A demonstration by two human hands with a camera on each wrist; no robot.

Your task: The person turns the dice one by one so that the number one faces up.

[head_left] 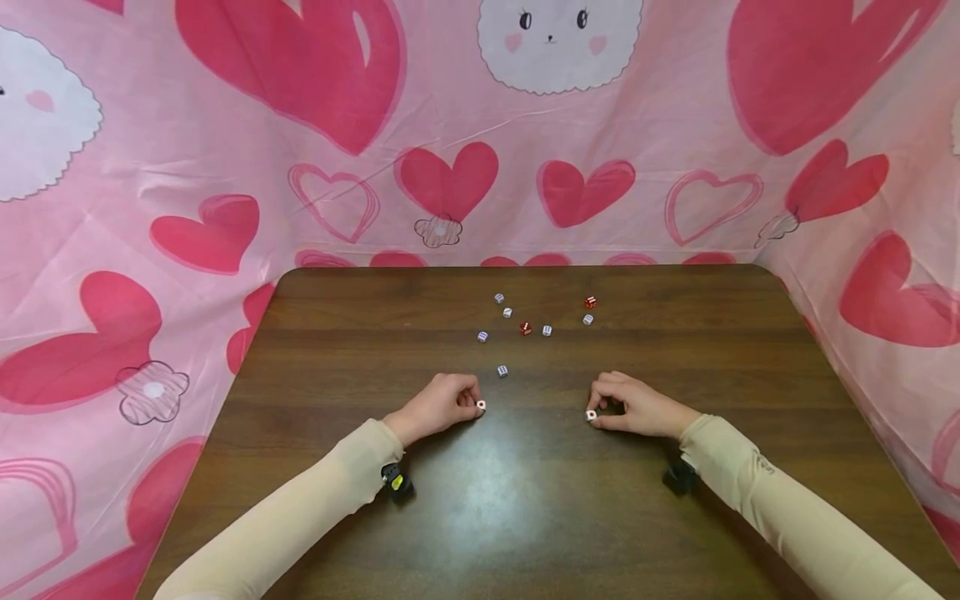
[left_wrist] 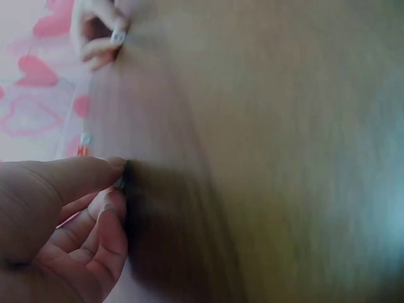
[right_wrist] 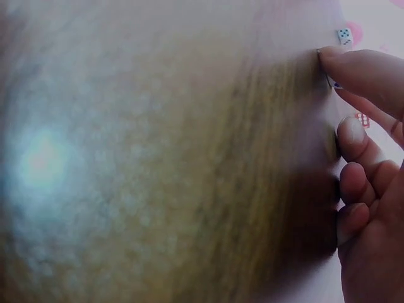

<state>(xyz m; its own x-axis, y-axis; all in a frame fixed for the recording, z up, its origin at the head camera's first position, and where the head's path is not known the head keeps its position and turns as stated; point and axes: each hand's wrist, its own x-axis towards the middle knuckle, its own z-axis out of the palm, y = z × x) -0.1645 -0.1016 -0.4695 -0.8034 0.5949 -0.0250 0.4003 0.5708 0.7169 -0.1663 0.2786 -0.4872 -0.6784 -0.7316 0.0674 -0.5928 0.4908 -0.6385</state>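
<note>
My left hand (head_left: 441,406) pinches a white die (head_left: 482,405) between thumb and fingers, low over the brown table (head_left: 495,517). A red dot shows on the die's face toward me. To the right, my right hand (head_left: 636,403) pinches another white die (head_left: 591,415), also with a red dot facing me. In the left wrist view the thumb and fingers (left_wrist: 104,218) mostly cover the left die. The right thumb (right_wrist: 363,69) hides much of its die in the right wrist view. A white die with dark dots (head_left: 502,371) lies just beyond the left hand.
Farther back lie several more white dice, among them one at the left (head_left: 482,337) and one in the middle (head_left: 547,331). Two red dice lie there too, one central (head_left: 526,329) and one at right (head_left: 591,302). A pink heart-patterned cloth (head_left: 517,125) hangs behind the table.
</note>
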